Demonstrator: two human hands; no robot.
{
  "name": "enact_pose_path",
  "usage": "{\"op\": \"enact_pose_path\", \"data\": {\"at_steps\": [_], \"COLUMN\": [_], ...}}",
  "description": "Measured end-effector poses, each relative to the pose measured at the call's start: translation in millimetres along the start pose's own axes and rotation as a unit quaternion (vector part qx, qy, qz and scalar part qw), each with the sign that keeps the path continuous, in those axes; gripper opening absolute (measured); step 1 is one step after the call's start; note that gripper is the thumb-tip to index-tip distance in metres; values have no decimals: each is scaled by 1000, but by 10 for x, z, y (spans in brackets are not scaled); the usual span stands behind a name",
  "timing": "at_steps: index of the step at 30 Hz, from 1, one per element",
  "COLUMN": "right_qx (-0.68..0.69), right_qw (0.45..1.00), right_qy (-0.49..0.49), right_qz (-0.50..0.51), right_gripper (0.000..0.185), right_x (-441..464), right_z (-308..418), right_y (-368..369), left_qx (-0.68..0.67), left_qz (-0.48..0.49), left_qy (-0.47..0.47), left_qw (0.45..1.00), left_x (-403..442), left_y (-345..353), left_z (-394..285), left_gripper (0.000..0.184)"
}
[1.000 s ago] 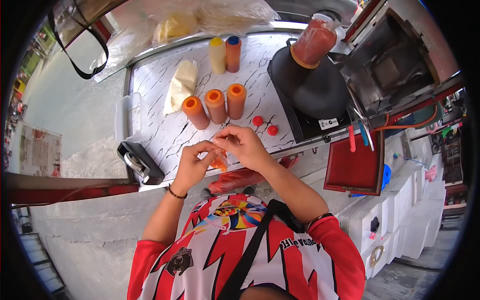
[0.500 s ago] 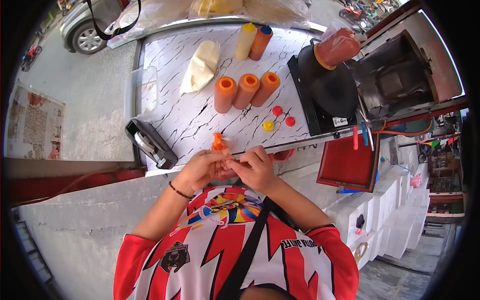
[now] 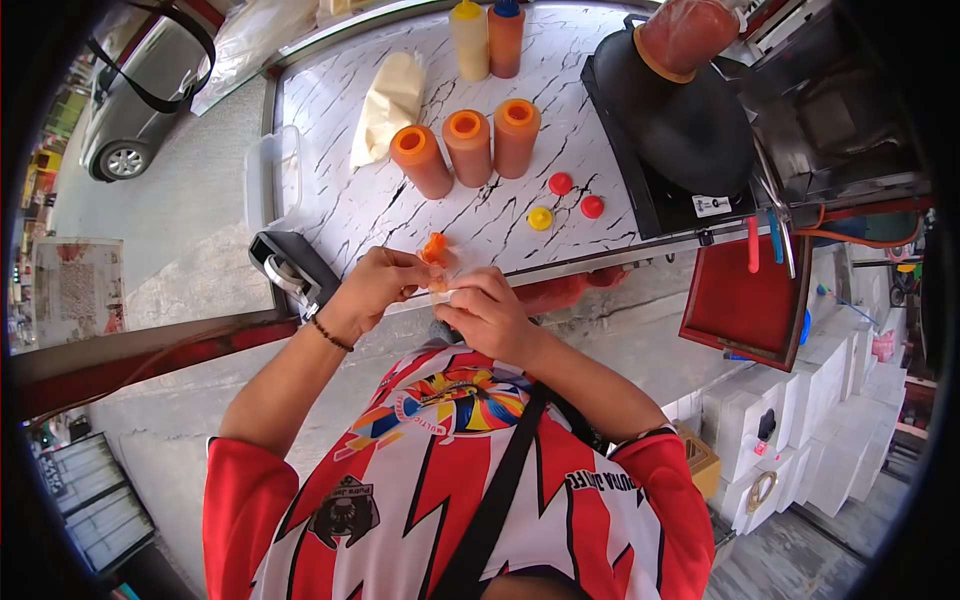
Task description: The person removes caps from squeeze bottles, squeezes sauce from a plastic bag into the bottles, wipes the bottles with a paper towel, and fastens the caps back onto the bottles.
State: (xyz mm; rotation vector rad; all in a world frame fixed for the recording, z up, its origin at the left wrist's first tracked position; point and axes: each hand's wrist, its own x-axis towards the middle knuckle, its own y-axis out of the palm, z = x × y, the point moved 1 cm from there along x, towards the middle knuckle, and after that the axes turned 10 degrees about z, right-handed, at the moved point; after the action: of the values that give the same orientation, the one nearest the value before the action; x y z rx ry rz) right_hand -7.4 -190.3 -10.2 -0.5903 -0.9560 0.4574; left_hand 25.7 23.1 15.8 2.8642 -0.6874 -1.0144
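Observation:
My left hand (image 3: 380, 285) and my right hand (image 3: 487, 314) meet over the table's front edge, fingertips pinched on a small piece of clear plastic (image 3: 440, 287). Its exact shape is hard to make out. Just beyond my left fingertips are small orange pieces (image 3: 434, 247), possibly bottle caps, with clear film beside them. Farther back stand three open sauce bottles (image 3: 468, 150) with orange rims. To the right lie two red caps (image 3: 561, 184) and a yellow cap (image 3: 540, 218).
A tape dispenser (image 3: 297, 268) sits at the table's left front corner, near a clear plastic tub (image 3: 272, 180). A cream cloth (image 3: 388, 108) and two capped bottles (image 3: 487, 40) lie farther back. On the right is a black stove with a dark pan (image 3: 672, 125); a red tray (image 3: 745, 300) hangs below.
My hands have drawn slightly apart, with the clear plastic now showing between them. The view has shifted, so the table appears higher up. The bottles and caps keep their places.

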Motion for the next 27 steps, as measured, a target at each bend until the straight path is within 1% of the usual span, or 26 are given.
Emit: {"op": "enact_pose_path", "data": {"at_steps": [1, 2, 4, 5, 6, 7, 8, 10, 11, 13, 14, 17, 18, 20, 22, 23, 25, 27], "right_qx": [42, 84, 196, 252, 268, 311, 352, 428, 434, 444, 452, 567, 624, 720, 754, 773, 783, 789], "right_qw": [999, 995, 974, 958, 955, 940, 923, 882, 877, 867, 856, 755, 706, 603, 572, 552, 539, 528], "right_qy": [21, 41, 94, 121, 113, 127, 143, 187, 191, 198, 230, 323, 324, 321, 307, 301, 307, 313], "right_qz": [-23, -43, -58, -63, -56, -57, -58, -63, -79, -111, -103, -68, -86, -121, -98, -83, -50, -20], "right_gripper": [15, 14, 11, 10, 7, 7, 7, 6, 5, 5, 7, 8, 9, 13, 16, 18, 23, 24], "right_x": [-8, 4, 49, 85, 141, 146, 143, 73, 81, 110, 133, 205, 217, 229, 233, 240, 266, 262], "right_z": [-46, -91, -187, -202, -201, -228, -253, -319, -337, -387, -381, -431, -436, -483, -511, -498, -520, -541], "right_y": [-8, -27, -81, -119, -177, -172, -156, -72, -79, -98, -154, -216, -185, -115, -101, -88, -101, -86], "left_qx": [55, 130, 275, 313, 351, 388, 471, 562, 604, 608, 609, 603, 592, 556, 509, 508, 512, 494], "left_qz": [-16, -10, 0, -14, -28, -40, -65, -123, -151, -197, -219, -266, -278, -270, -261, -245, -212, -178], "left_qy": [6, 34, 89, 112, 135, 158, 177, 227, 250, 315, 348, 447, 478, 502, 531, 534, 538, 533], "left_qw": [998, 991, 957, 943, 926, 907, 862, 786, 742, 702, 679, 605, 586, 605, 625, 629, 636, 663], "left_x": [-20, -35, -81, -133, -180, -203, -200, -233, -251, -230, -195, -51, -11, 1, 37, 36, -13, -19], "left_y": [53, 97, 178, 259, 367, 450, 495, 637, 695, 740, 740, 634, 593, 503, 433, 411, 345, 261], "left_z": [-79, -134, -235, -341, -489, -587, -620, -689, -700, -623, -570, -365, -320, -243, -177, -180, -230, -225], "left_gripper": [13, 13, 15, 15, 16, 17, 14, 14, 13, 15, 15, 21, 22, 23, 25, 25, 26, 25]}}
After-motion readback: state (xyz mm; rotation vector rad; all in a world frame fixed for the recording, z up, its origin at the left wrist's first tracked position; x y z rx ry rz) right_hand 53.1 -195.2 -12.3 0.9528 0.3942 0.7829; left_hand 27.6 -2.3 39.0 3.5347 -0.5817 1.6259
